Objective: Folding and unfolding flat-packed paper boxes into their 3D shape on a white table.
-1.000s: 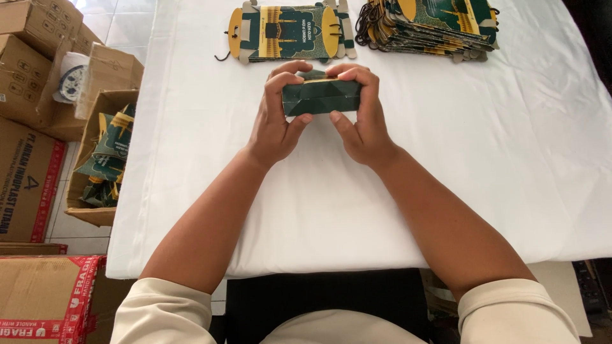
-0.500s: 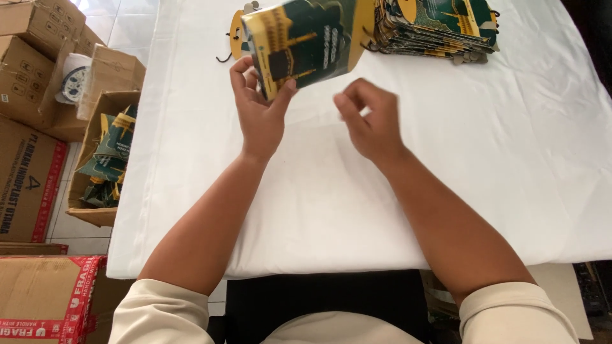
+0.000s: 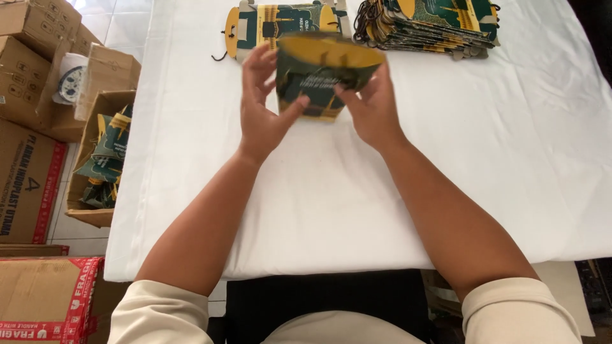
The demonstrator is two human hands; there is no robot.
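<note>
Above the table's [image 3: 446,191] far edge we pinch a green-and-yellow paper bag [image 3: 325,76] open: left hand [image 3: 264,108] grips its side, right hand [image 3: 370,105] the other, spreading its mouth. Flat bags [image 3: 433,22] wait stacked at the far edge.

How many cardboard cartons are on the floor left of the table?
5 at least: two stacked top left, an open one holding green bags, a printed one, and a red-taped one at the bottom. Others may be hidden.
</note>
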